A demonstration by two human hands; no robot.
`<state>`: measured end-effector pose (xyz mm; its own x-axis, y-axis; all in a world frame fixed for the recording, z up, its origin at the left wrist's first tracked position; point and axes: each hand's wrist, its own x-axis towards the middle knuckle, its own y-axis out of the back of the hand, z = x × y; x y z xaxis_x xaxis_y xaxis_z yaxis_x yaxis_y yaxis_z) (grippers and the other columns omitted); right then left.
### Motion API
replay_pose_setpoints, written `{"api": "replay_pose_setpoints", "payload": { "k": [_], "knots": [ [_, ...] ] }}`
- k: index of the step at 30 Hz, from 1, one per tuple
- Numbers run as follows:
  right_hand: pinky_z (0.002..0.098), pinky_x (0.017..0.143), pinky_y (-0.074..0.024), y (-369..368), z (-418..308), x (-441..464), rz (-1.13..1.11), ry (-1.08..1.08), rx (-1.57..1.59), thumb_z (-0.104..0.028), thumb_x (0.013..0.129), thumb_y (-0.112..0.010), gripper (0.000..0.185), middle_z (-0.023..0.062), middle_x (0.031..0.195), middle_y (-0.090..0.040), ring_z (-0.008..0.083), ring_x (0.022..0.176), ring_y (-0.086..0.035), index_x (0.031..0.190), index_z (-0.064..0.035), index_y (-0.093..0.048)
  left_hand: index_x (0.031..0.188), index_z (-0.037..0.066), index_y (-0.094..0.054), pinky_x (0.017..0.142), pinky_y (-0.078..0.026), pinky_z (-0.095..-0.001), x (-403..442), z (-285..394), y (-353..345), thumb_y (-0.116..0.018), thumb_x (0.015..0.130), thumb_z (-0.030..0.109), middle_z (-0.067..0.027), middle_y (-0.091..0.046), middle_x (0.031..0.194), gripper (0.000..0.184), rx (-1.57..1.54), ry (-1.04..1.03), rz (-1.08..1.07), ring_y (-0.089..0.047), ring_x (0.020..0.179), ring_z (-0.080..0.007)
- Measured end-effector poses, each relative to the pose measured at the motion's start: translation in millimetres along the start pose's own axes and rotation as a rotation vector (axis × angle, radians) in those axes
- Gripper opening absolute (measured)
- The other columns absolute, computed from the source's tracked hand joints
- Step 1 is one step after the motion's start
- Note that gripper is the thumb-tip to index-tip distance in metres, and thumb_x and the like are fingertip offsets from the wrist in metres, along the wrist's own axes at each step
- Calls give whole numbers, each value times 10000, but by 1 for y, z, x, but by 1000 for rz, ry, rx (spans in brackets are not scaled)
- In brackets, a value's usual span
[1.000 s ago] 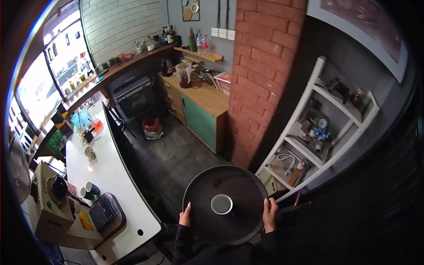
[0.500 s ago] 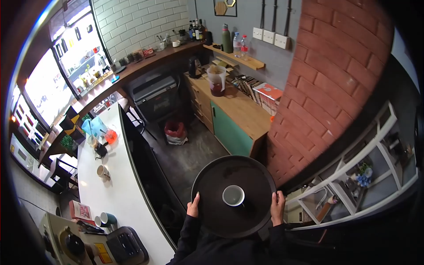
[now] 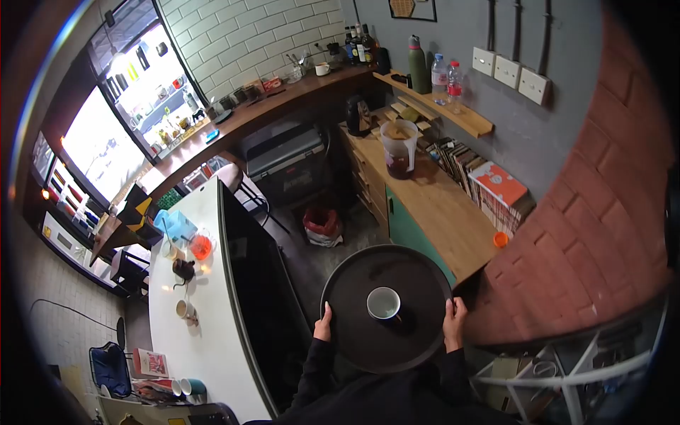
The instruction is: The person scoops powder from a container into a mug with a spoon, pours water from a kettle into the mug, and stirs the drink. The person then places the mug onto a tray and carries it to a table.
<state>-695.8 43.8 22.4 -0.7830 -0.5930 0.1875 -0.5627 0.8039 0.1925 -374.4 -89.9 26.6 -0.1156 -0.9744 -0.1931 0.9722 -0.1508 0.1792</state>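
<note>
A round black tray (image 3: pixel 354 333) is held level in front of my body. My left hand (image 3: pixel 323 324) grips its left rim, thumb on top and fingers hidden beneath. On the right rim, my right hand (image 3: pixel 454 324) holds on the same way. One light-coloured cup (image 3: pixel 383 302) stands upright near the middle of the tray, its handle toward the lower right. The inside of the cup looks pale; whether it holds liquid I cannot tell.
A white counter (image 3: pixel 205 361) with cups lies left. Ahead are a wooden cabinet (image 3: pixel 453 227) bearing a pitcher (image 3: pixel 398 147), a red-lined bin (image 3: pixel 323 225) on the floor and a black chest (image 3: pixel 287 163). A brick pillar (image 3: pixel 588 248) and white shelf (image 3: pixel 567 379) are right.
The view has turned right and moved closer to the wooden cabinet. The shelf has slid toward the lower right. Both hands keep their hold on the tray, and the cup stays near its middle.
</note>
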Motion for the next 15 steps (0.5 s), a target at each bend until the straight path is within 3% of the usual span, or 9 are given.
{"api": "replay_pose_setpoints", "payload": {
  "k": [2,5,7,9,11,12,13,15],
  "knots": [
    [305,584,-355,-21,-2,57,25,110,-88,-132,979,-558,217,46,693,-435,120,640,-399,829,4,-482,1118,-123,-665,826,-538,-310,48,18,-28,-609,929,553,-150,-716,1017,704,-98,45,14,-696,885,-212],
    [329,613,-387,-35,-8,131,-25,-12,-104,-136,971,-565,210,99,707,-457,174,651,-436,854,21,-491,1101,-127,-664,815,-545,-314,97,45,-65,-646,912,533,-143,-719,976,686,-138,120,47,-699,857,-216],
    [334,632,-397,-37,5,169,13,66,-119,-142,970,-567,197,109,717,-457,192,667,-446,876,20,-508,1086,-135,-662,811,-543,-316,123,54,-93,-673,899,519,-146,-717,973,680,-186,149,43,-694,856,-214],
    [410,695,-441,-36,14,208,-35,4,-211,-158,976,-546,193,230,815,-560,382,744,-545,960,35,-546,1075,-140,-660,807,-541,-317,169,60,-127,-690,890,511,-150,-715,976,677,-248,139,19,-691,856,-211],
    [400,708,-449,-36,31,230,-11,10,-232,-142,977,-543,177,221,827,-570,357,756,-560,968,34,-536,1066,-152,-657,798,-540,-316,202,40,-154,-702,885,501,-161,-709,996,679,-278,191,22,-685,875,-206],
    [393,727,-456,-35,40,240,-2,-82,-230,-135,978,-544,167,211,853,-589,341,784,-579,986,31,-541,1107,-143,-650,818,-540,-325,214,47,-167,-708,880,497,-165,-705,1033,681,-390,356,7,-681,928,-216],
    [385,747,-464,-34,56,252,10,-170,-225,-128,979,-544,158,200,878,-608,325,812,-598,1005,28,-546,1107,-143,-650,818,-540,-325,227,46,-182,-708,880,497,-165,-705,1033,681,-398,366,-4,-681,928,-216],
    [339,895,-467,-41,100,261,129,-281,-198,-131,982,-559,231,177,1087,-660,313,1034,-637,1187,-28,-587,1195,-100,-631,903,-514,-343,257,33,-207,-741,842,523,-165,-705,1070,725,-129,357,22,-665,998,-247]
  ]
}}
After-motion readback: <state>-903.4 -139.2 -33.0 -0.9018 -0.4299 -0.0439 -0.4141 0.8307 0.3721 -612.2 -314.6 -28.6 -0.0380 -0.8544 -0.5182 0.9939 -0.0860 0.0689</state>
